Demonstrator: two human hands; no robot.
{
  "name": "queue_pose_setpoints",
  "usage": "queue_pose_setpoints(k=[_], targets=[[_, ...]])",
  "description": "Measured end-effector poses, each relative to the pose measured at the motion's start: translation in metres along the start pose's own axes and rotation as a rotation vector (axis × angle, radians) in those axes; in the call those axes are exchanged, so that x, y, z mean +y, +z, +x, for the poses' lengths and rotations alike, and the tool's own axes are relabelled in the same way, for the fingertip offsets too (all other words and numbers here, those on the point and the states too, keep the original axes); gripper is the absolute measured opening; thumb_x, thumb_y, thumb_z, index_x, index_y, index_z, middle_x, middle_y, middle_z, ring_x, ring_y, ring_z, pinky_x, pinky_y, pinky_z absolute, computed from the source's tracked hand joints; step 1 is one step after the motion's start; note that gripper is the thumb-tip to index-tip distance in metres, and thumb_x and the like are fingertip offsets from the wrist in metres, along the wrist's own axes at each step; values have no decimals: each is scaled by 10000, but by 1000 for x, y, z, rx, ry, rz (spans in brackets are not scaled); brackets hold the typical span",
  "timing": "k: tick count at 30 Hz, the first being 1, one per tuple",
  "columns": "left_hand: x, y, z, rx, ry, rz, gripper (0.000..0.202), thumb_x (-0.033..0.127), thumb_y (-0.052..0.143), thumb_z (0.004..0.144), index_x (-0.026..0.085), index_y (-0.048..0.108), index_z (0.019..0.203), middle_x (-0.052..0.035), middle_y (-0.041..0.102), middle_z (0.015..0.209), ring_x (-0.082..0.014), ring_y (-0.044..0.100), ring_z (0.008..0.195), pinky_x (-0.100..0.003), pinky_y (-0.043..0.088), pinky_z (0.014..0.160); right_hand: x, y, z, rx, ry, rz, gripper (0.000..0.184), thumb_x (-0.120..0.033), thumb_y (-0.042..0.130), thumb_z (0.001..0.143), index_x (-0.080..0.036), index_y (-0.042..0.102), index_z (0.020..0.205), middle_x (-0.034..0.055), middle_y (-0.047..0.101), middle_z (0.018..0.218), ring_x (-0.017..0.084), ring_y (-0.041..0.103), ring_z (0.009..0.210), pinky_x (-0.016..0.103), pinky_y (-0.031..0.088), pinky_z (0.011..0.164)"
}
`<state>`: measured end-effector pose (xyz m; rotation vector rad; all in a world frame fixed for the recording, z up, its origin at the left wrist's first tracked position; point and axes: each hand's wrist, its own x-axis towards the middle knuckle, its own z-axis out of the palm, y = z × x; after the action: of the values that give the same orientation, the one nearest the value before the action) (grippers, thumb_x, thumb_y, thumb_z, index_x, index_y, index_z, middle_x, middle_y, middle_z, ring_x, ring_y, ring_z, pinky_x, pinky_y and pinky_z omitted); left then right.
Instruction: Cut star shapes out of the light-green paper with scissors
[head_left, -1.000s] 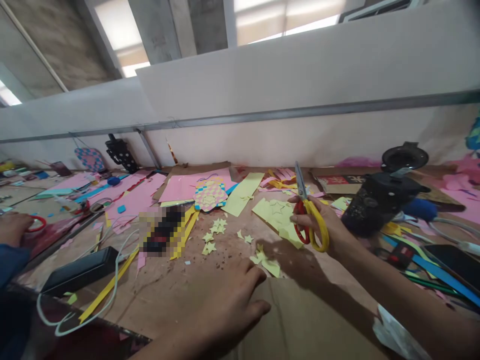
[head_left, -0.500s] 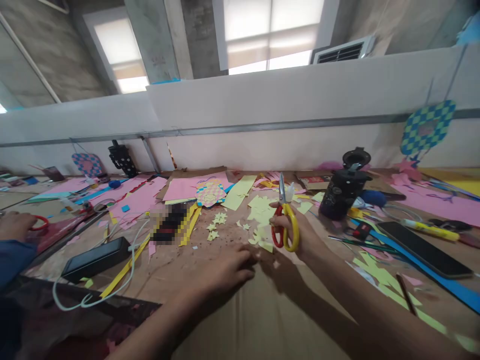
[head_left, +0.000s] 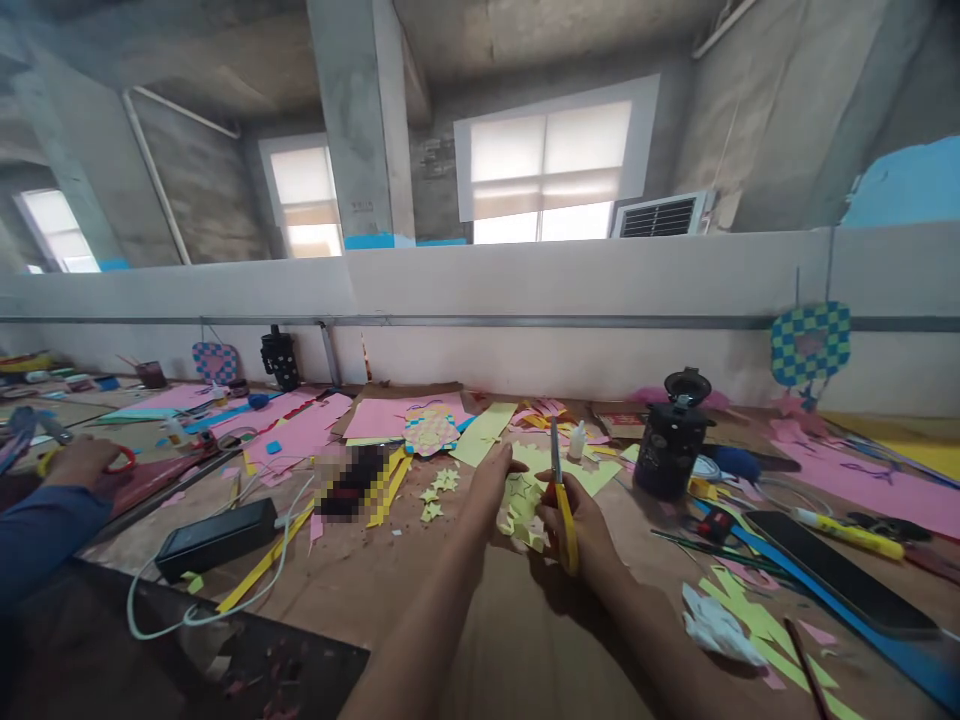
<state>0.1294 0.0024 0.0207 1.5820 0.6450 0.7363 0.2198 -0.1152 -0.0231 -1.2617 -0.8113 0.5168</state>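
Note:
In my right hand [head_left: 581, 520] are scissors [head_left: 564, 515] with yellow and red handles, their blades pointing up and away from me. My left hand [head_left: 491, 485] is at the left edge of a pale yellow paper [head_left: 523, 490] with a star outline drawn on it, its fingers closed at that edge; their tips are partly hidden. Pale yellow scraps lie under and around both hands. To the left is a small group of cut paper stars [head_left: 442, 482]. Behind them lies a checkered paper piece [head_left: 431, 430] with a yellow middle.
A black tumbler [head_left: 670, 450] with its lid up stands at right, near a phone [head_left: 836, 570] and crumpled tissue [head_left: 720, 625]. A white glue bottle [head_left: 577, 440] stands behind the scissors. At left are a black box with a cable [head_left: 217, 535] and another person's hand [head_left: 82, 460] holding scissors.
My left hand has moved forward from the bare table to the yellow paper. My right hand has lowered slightly, turning the scissors edge-on. The view has tilted upward.

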Motion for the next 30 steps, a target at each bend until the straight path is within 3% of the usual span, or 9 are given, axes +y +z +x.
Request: queue_pose_setpoints(k=[4,7,11,14,17,21,25,30], targets=[[-16,-12,-8,-129,-31,-88,482,660,659,710,179,671,713,-7,584,629,-138,485,565,-260,346,549,4,-9,1,-70,-4,-38,193,-278,624,984,-156,622,1134,0,674,923,97,634,615,217,544,513],[-24,-24,-11,-202,-58,-129,427,572,802,594,173,673,679,30,521,567,-99,403,498,-242,288,506,2,-14,2,-115,-16,-64,187,-262,631,978,-160,619,1135,-6,664,912,96,624,616,215,537,516],[-27,-29,-10,-219,-51,-189,376,455,880,530,162,672,641,14,569,590,-96,435,523,-234,296,514,-1,-15,1,-144,-36,-104,188,-238,644,966,-166,608,1135,-33,626,845,82,579,571,200,501,488],[-29,-30,-5,-140,-26,-274,391,437,899,507,164,650,636,35,541,565,-85,419,514,-222,294,507,-4,-15,1,-127,-48,-137,207,-266,643,965,-171,595,1142,-35,607,839,91,575,591,208,494,500],[-31,-34,2,8,12,-407,442,481,887,517,176,621,696,54,535,592,-73,430,516,-209,323,518,-6,-16,1,-118,-31,-183,244,-305,662,947,-179,583,1141,-43,582,821,87,548,574,212,479,501],[-31,-38,4,153,28,-559,486,462,892,516,188,601,793,50,585,661,-82,531,561,-199,383,550,-4,-15,2,-212,9,-257,301,-389,672,918,-184,577,1118,-65,553,742,89,524,533,218,442,491],[-29,-37,2,200,5,-650,515,445,903,499,181,606,826,30,631,697,-89,588,568,-201,422,564,-3,-12,1,-312,22,-365,355,-459,712,843,-211,603,1073,-65,572,708,141,564,599,256,425,547],[-26,-33,-3,180,-15,-678,498,414,915,491,173,633,823,8,659,718,-96,609,560,-206,440,561,-5,-9,-2,-336,11,-484,388,-465,736,783,-246,632,1086,-47,629,744,221,611,722,307,439,658]])
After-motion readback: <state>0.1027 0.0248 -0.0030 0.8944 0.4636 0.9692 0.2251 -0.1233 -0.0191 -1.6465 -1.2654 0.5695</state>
